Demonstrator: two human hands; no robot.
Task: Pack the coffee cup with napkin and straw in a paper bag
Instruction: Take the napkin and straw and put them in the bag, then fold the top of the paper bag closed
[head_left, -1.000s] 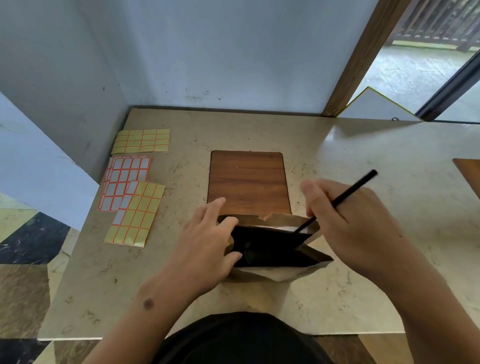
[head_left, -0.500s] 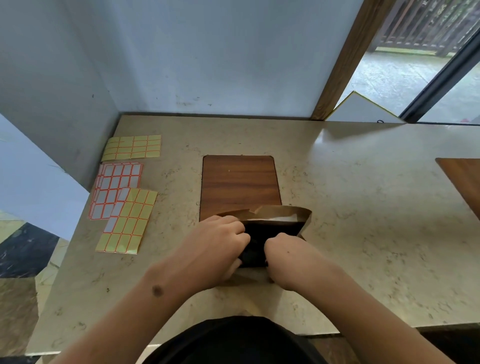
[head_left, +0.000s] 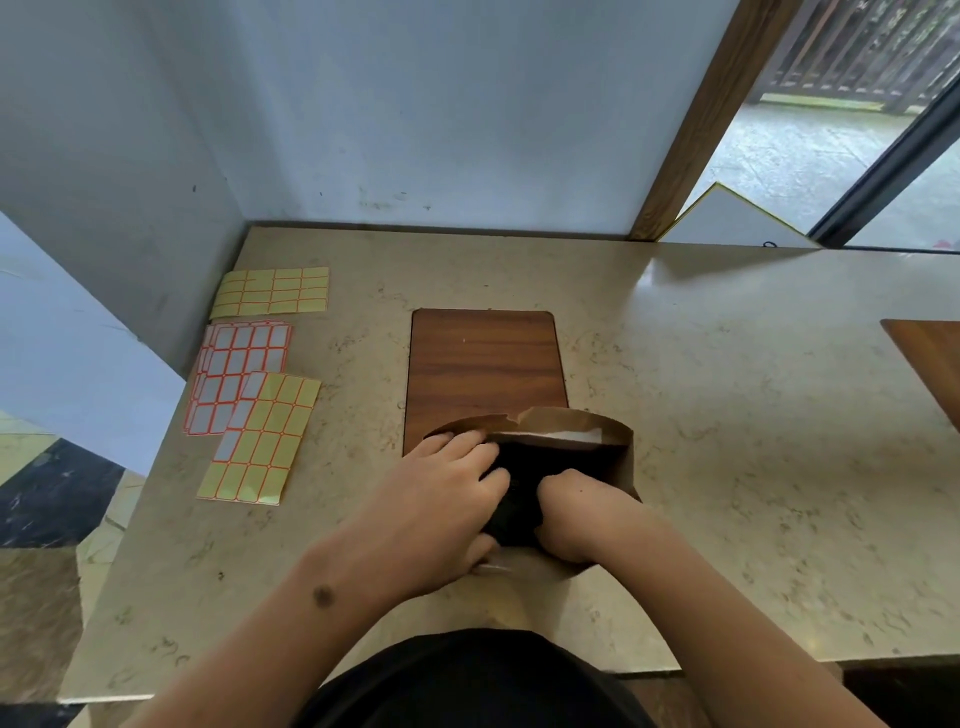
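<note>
At the near edge of the marble-look table, a person in a dark top presses both hands into the mouth of a brown paper bag, the left hand curled over the bag's near-left rim with fingers bent down into the dark opening, the right hand closed in a loose fist against the near-right side; whether either hand pinches paper or merely pushes on it cannot be told, since the fingertips vanish inside. A second ago the right hand held a black straw slanting into the bag while the left steadied the rim; now the straw is out of sight and both hands have closed on the opening, which suggests the straw is inside and the packing stands at its last step, closing or folding the top. The bag's interior reads only as black, so the coffee cup and straw cannot be confirmed; a sliver of white at the far inner wall may be the napkin. The bag's near lower part is covered by the hands. Beyond it lies a wooden inset panel, to the left three sheets of sticker labels, and a second wooden panel is cut off at the right edge.
</note>
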